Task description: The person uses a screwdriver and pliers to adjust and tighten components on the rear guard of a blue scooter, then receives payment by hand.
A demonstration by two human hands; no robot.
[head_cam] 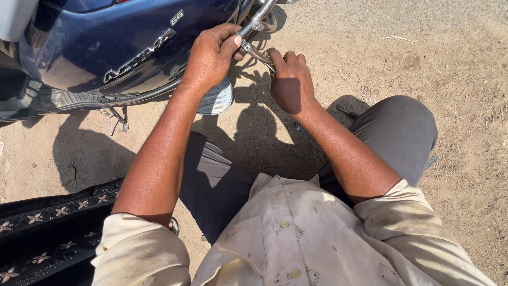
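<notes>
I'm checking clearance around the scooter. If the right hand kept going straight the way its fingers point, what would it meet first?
The right hand points up and left, and already grips a small metal tool. Just beyond that is the chrome bar that the left hand pinches, so likely the bar and that thumb first; depth is unclear.

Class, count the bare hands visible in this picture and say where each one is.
2. The left hand grips the chrome metal bar beside the dark blue scooter body. The right hand holds a small metal tool just below it. None seems hidden.
</notes>
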